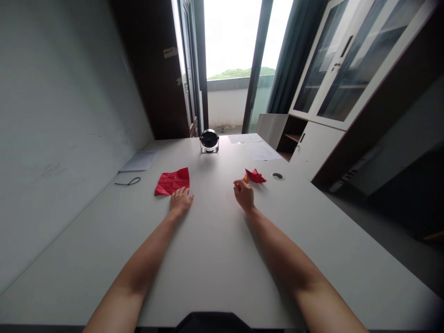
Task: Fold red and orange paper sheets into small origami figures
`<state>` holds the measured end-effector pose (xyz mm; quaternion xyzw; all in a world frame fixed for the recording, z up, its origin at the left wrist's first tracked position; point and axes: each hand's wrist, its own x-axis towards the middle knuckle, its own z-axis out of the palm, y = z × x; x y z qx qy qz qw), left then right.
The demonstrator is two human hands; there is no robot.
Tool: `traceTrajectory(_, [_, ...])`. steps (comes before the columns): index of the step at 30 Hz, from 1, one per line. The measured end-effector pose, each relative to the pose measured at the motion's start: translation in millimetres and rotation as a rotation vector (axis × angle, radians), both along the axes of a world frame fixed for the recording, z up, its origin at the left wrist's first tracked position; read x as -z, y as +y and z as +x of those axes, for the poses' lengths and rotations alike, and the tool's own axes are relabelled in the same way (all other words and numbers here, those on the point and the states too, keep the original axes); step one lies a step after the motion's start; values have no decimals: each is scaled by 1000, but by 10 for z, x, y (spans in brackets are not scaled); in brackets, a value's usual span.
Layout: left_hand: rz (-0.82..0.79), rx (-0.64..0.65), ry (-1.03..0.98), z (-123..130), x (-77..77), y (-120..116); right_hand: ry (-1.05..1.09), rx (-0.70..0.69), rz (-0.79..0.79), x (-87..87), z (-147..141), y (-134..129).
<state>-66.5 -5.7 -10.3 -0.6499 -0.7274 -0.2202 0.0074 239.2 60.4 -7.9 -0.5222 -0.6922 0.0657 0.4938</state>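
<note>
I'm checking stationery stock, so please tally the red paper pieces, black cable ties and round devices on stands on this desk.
Red paper pieces: 2 (creased sheet, folded origami)
Black cable tie: 1
Round device on a stand: 1
Total: 4

No legible text, brand, number or sign; marks on white papers (262, 151) too faint to read

Shows plain red on creased sheet (170, 182) and folded paper (255, 176), orange on small piece (246, 179), white on counter (211, 240), black on loop (128, 184).
</note>
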Motion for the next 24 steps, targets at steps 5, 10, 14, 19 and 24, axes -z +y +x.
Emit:
traceTrajectory(5, [12,362,-74,325,-114,-142,-35,-54,-77,42,-18,1])
traceTrajectory(10, [-22,402,-75,306,-181,-192,-53,-122,-8,-20,-38,-61])
traceTrajectory(14, [0,376,-21,216,-156,-182,-86,-219,0,-66,-87,-108])
traceTrajectory(19, [-36,249,58,217,-104,-170,-188,-337,-31,-56,-151,-150])
traceTrajectory(24, [-29,163,46,201,-114,-168,-285,-432,-57,13,-194,-145])
